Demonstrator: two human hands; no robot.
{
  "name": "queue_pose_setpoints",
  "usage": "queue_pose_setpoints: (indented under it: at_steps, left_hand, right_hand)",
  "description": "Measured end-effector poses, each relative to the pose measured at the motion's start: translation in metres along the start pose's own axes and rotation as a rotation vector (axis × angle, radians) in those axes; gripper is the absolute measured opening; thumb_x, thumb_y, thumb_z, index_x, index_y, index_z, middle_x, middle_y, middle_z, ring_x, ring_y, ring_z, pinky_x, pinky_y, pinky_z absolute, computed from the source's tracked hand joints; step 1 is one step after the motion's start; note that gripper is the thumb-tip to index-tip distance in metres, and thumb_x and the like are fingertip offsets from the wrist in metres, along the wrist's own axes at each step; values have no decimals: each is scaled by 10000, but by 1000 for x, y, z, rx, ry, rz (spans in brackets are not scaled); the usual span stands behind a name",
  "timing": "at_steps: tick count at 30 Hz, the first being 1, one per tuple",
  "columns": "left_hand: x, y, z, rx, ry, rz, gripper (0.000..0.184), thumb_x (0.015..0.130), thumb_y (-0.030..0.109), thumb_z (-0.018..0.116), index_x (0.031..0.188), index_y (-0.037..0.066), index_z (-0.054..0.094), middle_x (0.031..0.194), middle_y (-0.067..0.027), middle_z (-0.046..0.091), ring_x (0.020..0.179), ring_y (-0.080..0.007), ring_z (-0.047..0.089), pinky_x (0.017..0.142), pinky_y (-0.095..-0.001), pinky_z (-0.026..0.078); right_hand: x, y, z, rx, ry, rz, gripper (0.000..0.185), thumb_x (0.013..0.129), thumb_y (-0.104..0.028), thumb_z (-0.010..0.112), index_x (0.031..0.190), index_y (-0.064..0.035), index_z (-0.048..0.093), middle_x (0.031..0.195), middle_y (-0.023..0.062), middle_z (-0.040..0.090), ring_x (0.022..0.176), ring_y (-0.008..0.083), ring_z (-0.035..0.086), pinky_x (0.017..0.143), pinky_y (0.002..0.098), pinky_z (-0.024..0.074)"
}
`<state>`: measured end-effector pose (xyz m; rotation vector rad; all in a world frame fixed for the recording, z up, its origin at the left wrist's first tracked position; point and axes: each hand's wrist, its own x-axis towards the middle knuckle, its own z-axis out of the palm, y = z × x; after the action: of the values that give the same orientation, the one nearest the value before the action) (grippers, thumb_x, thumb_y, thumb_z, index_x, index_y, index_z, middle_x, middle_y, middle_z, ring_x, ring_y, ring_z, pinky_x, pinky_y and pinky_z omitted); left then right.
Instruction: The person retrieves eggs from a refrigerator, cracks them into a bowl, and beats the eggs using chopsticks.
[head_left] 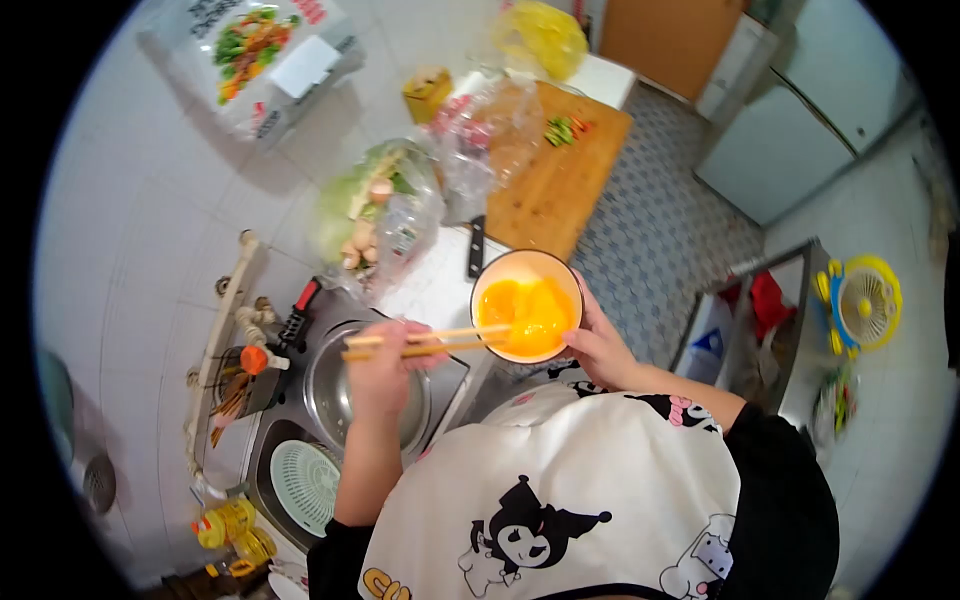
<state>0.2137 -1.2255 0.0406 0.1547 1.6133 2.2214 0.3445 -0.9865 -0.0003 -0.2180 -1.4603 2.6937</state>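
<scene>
A bowl [526, 264] with yellow beaten egg [540, 312] in it is held near the middle of the view. My right hand [598, 342] grips its right side, with the thumb near the rim. From the left, my left hand [385, 365] is closed on a pair of wooden chopsticks [440, 345], whose tips reach into the egg. Below my left hand, a round metal basin [328, 375] sits at the sink. A black-handled knife [476, 248] lies on the white counter beside a wooden cutting board [545, 205], which bears chopped green and red pieces [566, 130].
Plastic bags with eggs and greens [375, 215] are left of the board; a yellow bag [540, 38] is behind it. A green strainer [304, 486] and oil bottles [228, 522] are lower left. A shelf unit [740, 335] and yellow fan [864, 305] are at right.
</scene>
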Motion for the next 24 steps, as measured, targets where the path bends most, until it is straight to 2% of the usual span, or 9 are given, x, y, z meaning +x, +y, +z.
queue_pose_setpoints:
  at_steps: [2, 6, 9, 11, 13, 15, 17, 22, 24]
  left_hand:
    - [3, -7, 13, -40, 58, 85, 207, 920, 134, 525, 851, -56, 570, 820, -190, 641, 675, -269, 667, 609, -301, 586]
    - [2, -12, 32, 141, -346, -154, 188, 909, 125, 552, 878, -58, 580, 822, -179, 637, 690, -267, 670, 610, -304, 587]
    - [1, -21, 71, 101, -171, 5, 201, 903, 138, 569, 875, -60, 590, 801, -179, 642, 679, -270, 671, 605, -306, 587]
    - [2, -19, 86, 215, -457, -150, 261, 928, 173, 534, 909, -80, 597, 820, -183, 648, 696, -268, 674, 646, -302, 582]
    - [2, -21, 107, 80, -521, -163, 271, 929, 176, 529, 929, -87, 598, 832, -184, 649, 698, -274, 675, 655, -309, 581]
    - [2, -38, 138, 80, -325, -10, 271, 925, 176, 532, 927, -87, 597, 839, -187, 652, 694, -277, 676, 634, -315, 584]
    - [0, -41, 164, 214, -523, -102, 258, 920, 175, 541, 924, -75, 604, 858, -186, 655, 698, -280, 676, 635, -319, 585]
    - [-2, -68, 229, 117, -532, -78, 251, 922, 174, 543, 935, -68, 609, 849, -185, 656, 679, -289, 674, 594, -324, 587]
    - [-2, -68, 250, 154, -690, -226, 257, 926, 179, 538, 925, -67, 611, 842, -182, 655, 678, -284, 672, 606, -323, 588]
  right_hand:
    - [-24, -2, 0, -26, 94, 9, 822, 796, -91, 528, 1479, -115, 71, 1454, 92, 273, 1278, 214, 370, 875, 345, 502]
    - [-58, -6, -10, 3, 178, -49, 826, 806, -84, 512, 1480, -110, 35, 1465, 114, 247, 1293, 244, 359, 891, 356, 497]
    - [-85, -14, -25, 7, 239, -110, 817, 817, -92, 506, 1480, -101, 29, 1469, 120, 232, 1312, 256, 333, 901, 361, 490]
    - [-99, -18, -39, 10, 291, -165, 815, 820, -97, 511, 1478, -91, 31, 1468, 122, 230, 1320, 256, 320, 902, 364, 489]
    - [-113, -19, -55, 12, 324, -219, 814, 825, -106, 520, 1477, -82, 33, 1468, 125, 229, 1321, 252, 316, 896, 358, 492]
    - [-129, -29, -69, 19, 350, -253, 812, 830, -116, 528, 1476, -78, 38, 1468, 128, 224, 1320, 249, 314, 884, 355, 498]
    - [-144, -39, -80, 36, 371, -279, 808, 835, -126, 536, 1476, -79, 46, 1470, 129, 218, 1318, 247, 314, 868, 353, 508]
    - [-180, -49, -110, 40, 512, -355, 800, 835, -130, 539, 1477, -99, 64, 1471, 119, 207, 1267, 242, 377, 827, 358, 530]
    - [-193, -55, -120, 45, 568, -371, 803, 828, -121, 538, 1478, -102, 67, 1468, 115, 212, 1254, 239, 392, 822, 357, 532]
